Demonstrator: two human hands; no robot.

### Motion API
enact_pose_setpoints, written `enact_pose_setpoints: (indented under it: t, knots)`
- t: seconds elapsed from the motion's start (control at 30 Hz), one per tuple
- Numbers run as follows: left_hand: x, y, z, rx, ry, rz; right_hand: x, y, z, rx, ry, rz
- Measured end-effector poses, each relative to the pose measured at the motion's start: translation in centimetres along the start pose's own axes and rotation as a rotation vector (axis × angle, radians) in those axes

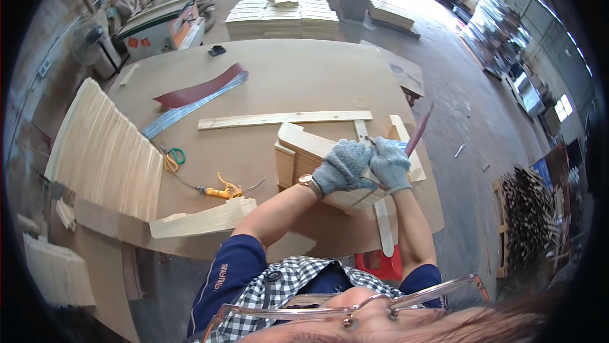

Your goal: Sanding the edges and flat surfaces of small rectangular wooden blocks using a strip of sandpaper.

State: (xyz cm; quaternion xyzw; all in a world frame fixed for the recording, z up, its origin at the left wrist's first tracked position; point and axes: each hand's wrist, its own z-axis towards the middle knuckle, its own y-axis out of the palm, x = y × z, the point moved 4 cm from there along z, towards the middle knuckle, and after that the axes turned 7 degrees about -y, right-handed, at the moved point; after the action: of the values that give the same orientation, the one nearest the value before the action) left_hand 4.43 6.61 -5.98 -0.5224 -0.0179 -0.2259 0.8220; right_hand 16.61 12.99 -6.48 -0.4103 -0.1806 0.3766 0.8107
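Note:
Both my hands wear grey knitted gloves and are close together over a stack of pale wooden boards (311, 142) on the table. My left hand (344, 165) is curled over the stack's top right part; what its fingers hold is hidden. Beside it, my right hand (390, 165) is closed on a strip of sandpaper (419, 132). The strip's dark red end sticks up past the fingers, and some of its blue-and-white backing shows at the glove. A narrow wooden slat (384, 226) extends from under the stack toward me.
The brown tabletop (304, 77) carries a long wooden strip (285, 119), more sandpaper (200, 89), scissors (172, 159) and a yellow air blow gun (223, 187) with a hose. A row of curved wooden pieces (108, 146) stands left. A red stool (380, 264) is below the near edge.

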Motion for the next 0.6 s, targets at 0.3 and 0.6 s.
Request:
enact_pose_setpoints:
  t: [0.3,0.6]
  knots:
    - [-0.3,0.8,-0.1,0.076,-0.061,0.045,2.2,-2.4,1.1,-0.142,0.041,-0.024]
    - [-0.5,0.8,1.0,-0.43,-0.22,-0.138,-17.0,8.3,15.1,-0.623,-0.178,0.396]
